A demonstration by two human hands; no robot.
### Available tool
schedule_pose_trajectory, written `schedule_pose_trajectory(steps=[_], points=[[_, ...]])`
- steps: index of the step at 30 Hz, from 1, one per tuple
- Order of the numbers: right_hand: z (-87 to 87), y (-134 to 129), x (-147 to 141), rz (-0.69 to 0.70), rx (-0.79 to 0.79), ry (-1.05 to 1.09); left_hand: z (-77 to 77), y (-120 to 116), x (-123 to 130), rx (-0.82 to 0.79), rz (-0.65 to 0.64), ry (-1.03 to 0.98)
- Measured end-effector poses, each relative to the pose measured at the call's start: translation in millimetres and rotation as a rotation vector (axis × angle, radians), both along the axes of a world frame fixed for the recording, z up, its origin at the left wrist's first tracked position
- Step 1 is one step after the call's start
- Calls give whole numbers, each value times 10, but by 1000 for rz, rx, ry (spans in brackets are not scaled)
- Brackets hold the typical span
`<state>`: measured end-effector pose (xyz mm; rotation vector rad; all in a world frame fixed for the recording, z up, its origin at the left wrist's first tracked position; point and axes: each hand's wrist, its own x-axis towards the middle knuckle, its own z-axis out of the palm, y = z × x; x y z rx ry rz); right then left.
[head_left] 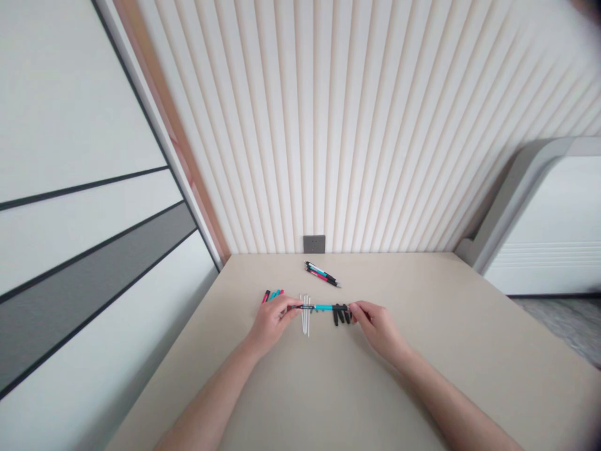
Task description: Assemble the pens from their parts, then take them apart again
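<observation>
A teal and black pen (323,307) is held level between my two hands above the table. My left hand (275,321) pinches its black left end, and my right hand (375,322) pinches its right end. Under the pen lie several thin white refills (305,322), just right of my left hand. Several black pen parts (341,315) lie beside my right fingertips. Red and teal barrels (273,295) rest behind my left hand, partly covered by it. Small pieces below the pen's middle are too small to make out.
A small pile of pens (322,274) in black, red, teal and white lies toward the back of the beige table (310,388). A dark socket (314,243) sits on the ribbed wall behind. White cabinet panels stand at the left.
</observation>
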<state>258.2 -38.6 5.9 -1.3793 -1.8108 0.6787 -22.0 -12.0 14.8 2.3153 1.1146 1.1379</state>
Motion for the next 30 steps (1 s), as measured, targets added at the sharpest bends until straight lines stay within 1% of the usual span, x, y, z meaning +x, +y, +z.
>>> schedule_pose_trajectory(steps=[3,8,12,15,18,20,26,30], points=[[-16,1,-1,-6,-33,11,-7,4,6,-6,-10,3],[3,4,17,-37,-13,55,-27,2,19,-53,-47,43],[-14,-3,19,-58,60,63,-36,-6,25,-39,-47,40],[-44,-15,-6,-59,141,70,-22,-4,17,-24,-25,30],[-62,-22,-34,-87,180,75,-9,-2,5,2,-5,24],[-55,-23,-37,-70,164,85,-8,-1,-1,22,3,20],[0,-1,19,-14,4,154,-31,5,-12,54,-13,29],[5,30,25,-52,42,206,-49,17,-18,66,-12,44]])
